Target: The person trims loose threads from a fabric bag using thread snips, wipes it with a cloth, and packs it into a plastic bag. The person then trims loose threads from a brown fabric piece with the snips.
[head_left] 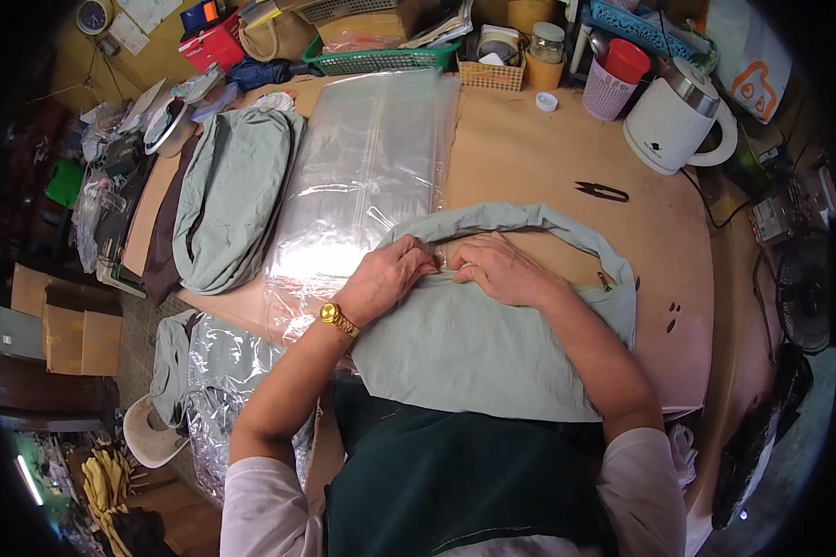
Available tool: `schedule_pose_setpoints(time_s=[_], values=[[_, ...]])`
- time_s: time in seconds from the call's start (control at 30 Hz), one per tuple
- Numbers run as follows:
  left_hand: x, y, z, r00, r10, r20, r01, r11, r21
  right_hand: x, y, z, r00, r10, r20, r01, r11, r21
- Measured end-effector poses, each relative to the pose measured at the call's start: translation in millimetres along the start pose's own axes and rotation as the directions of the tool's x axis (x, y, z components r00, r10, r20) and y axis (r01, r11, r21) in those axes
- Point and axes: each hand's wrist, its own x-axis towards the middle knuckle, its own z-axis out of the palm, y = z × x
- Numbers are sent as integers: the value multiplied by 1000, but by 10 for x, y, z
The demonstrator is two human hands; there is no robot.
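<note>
One left hand (pixel 398 271) and one right hand (pixel 497 267) each have a grip pinched shut on one pale green cloth bag (pixel 483 348), at the tan flat counter's (pixel 529 139) near edge. One round gold watch (pixel 336 317) (so shiny!) circles the left wrist.

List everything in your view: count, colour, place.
Zip shoulder bag: 1, sage green, under both hands
Folded bag: 1, sage green, table left
Plastic sleeves: several, clear, mid-table
Thread snips: 1, black, table right
Electric kettle: 1, white, back right
Baskets: several, green, beige, pink, blue, table back
Table: 1, tan, centre
Cardboard box: at least 1, brown, floor left
Fan: 1, dark, far right
Small clutter: uncountable, mixed, edges
Wristwatch: 1, gold, left wrist
Left hand, right hand: 2, bare, on shoulder bag
</note>
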Motion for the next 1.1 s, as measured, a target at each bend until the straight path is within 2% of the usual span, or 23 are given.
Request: schedule_pose_setpoints(time_s=[0.07, 0.13, 0.37, 0.57, 0.63, 0.77, 0.83, 0.87, 0.93, 1.0, 1.1], values=[[12, -8, -31, 1000, -15, -3, 15, 1000, -9, 5, -9, -11, 1000, 10, 9, -10, 1000, 5], [26, -65, -89, 994, 64, 85, -53, 990, -129, 8, -33, -30, 1000, 16, 20, -17, 1000, 11], [-5, -85, -17, 989, 149, 25, -148, 988, -43, 16, -55, -56, 999, 29, 21, -30, 999, 30], [1, -28, 33, 999, -29, -21, 29, 1000, 7, 25, 22, -43, 1000, -9, -25, 11, 995, 97], [27, -6, 42, 991, -132, -39, 130, 991, -44, 18, 5, -55, 999, -8, -37, 11, 996, 90], [112, 68, -123, 988, -141, 65, 147, 985, -89, -8, -37, -32, 998, -13, -63, 14, 1000, 14], [148, 110, -169, 992, -49, 114, 62, 991, -120, 0, -51, -23, 997, -17, -72, 16, 1000, -10], [147, 130, -139, 993, -47, 113, 60, 991, -120, -2, -53, -26, 998, 8, -69, -8, 1000, 0], [125, 170, -49, 982, -181, 46, 184, 981, -63, -1, -63, -42, 997, 35, -68, -34, 999, 9], [110, 182, 13, 983, -180, 25, 181, 983, -43, 2, -90, -54, 991, 91, -97, -86, 995, 57], [87, 168, 26, 990, -143, 20, 144, 989, -31, 58, -78, -10, 987, 147, -66, -145, 989, 35]])
